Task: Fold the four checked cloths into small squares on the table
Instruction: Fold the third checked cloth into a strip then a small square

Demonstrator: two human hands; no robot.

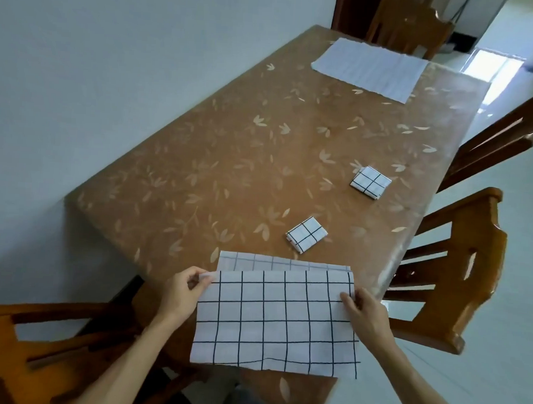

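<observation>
A white cloth with a black grid (277,321) lies at the near end of the table, doubled over, with a strip of its lower layer showing past the far edge. My left hand (181,293) pinches its upper left corner and my right hand (366,313) pinches its upper right corner. Two checked cloths lie folded into small squares: one (306,234) just beyond the cloth I hold, another (370,182) farther right near the table edge. A fourth cloth (371,70) lies spread flat at the far end, pale side up.
The brown table (217,174) has a leaf-patterned cover and stands against a white wall on the left. Wooden chairs stand at the near left (35,350), at the right (450,273), farther right (503,137) and at the far end (407,24).
</observation>
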